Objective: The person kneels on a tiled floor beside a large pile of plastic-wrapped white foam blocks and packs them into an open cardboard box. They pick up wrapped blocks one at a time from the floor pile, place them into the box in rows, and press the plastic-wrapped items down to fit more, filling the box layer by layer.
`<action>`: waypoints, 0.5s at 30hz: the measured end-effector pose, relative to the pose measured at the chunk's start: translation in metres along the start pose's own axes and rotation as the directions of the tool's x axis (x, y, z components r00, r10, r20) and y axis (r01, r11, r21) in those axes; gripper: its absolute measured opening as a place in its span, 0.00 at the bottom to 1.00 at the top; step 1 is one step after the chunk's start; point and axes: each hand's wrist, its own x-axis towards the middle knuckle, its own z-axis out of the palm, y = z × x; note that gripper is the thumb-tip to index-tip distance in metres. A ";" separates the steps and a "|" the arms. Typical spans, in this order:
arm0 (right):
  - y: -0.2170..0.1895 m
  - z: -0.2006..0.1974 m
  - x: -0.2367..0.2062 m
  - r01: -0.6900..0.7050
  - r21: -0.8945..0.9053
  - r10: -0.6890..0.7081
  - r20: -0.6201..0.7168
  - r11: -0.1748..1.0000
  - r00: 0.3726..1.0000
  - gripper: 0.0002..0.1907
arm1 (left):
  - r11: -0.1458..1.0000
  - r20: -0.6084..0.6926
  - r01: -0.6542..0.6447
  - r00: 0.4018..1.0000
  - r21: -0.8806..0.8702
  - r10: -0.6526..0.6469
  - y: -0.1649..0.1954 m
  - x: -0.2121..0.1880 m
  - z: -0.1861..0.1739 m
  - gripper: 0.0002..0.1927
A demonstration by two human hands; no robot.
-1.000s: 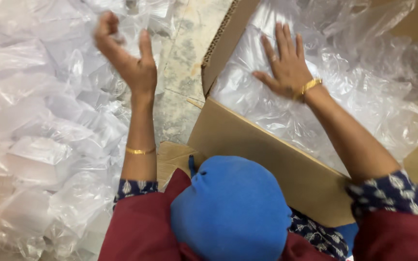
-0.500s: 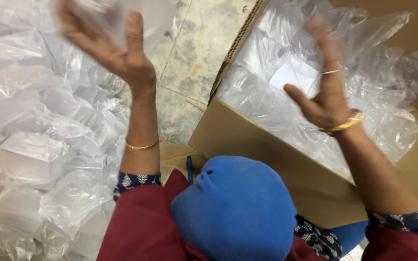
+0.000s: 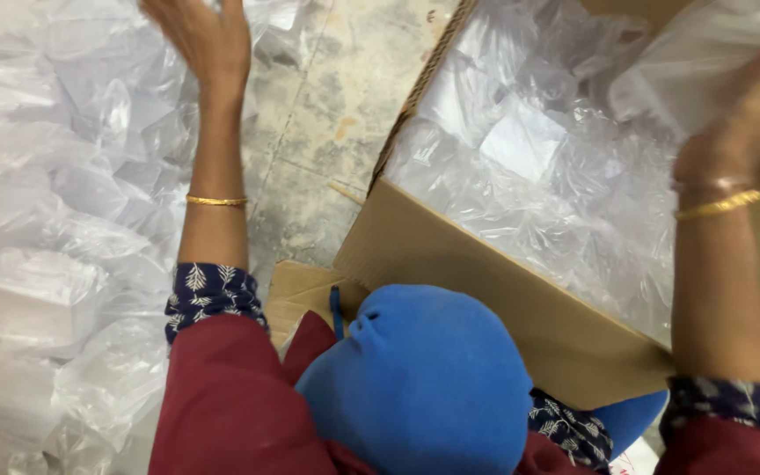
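Left hand point(image 3: 200, 40) is raised high over the heap of clear plastic bags point(image 3: 37, 229) on the floor, palm spread and fingers loose, gripping nothing I can make out, tho the tips run off the top of the view so can't be fully sure. Right hand point(image 3: 745, 110) is up at the far side of the cardboard box point(image 3: 485, 290), fingers pressed against a clear plastic sheet point(image 3: 705, 53) that lifts out of the box; whether they're actually pinching it or just pushing on it I cannot tell, the film is see-through and blurred there. More crumpled bags point(image 3: 538, 176) fill the box below and left of the right fingers. Bare stone floor point(image 3: 327, 132) shows betw the heap and the box, just right of the left forearm. Risks as I judge them: film is slick and near weightless, so a light hold w/ the right fingers could let the sheet slide back into the box or drag neighbouring bags out w/ it. Bags cling together, so one pull may bring up a clump. Box flap point(image 3: 415, 97) has a raw edge close to the film, could snag or tear thin plastic if it's pulled across it. Loose bags near the left fingers could drift onto the dirty floor strip
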 end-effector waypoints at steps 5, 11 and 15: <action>0.114 0.036 -0.005 -0.360 -0.229 0.386 0.083 0.904 0.919 0.35 | 0.851 0.404 0.053 0.864 0.522 -0.301 -0.067 -0.058 0.011 0.46; 0.090 0.092 -0.005 -0.239 -0.567 0.467 0.297 0.788 0.833 0.46 | 0.962 0.225 0.170 0.950 0.215 -0.218 -0.069 -0.071 0.030 0.40; 0.016 0.109 -0.012 0.014 -0.821 0.481 0.349 0.571 0.804 0.44 | 0.853 -0.090 0.158 0.969 -0.498 -0.232 -0.012 -0.027 0.048 0.29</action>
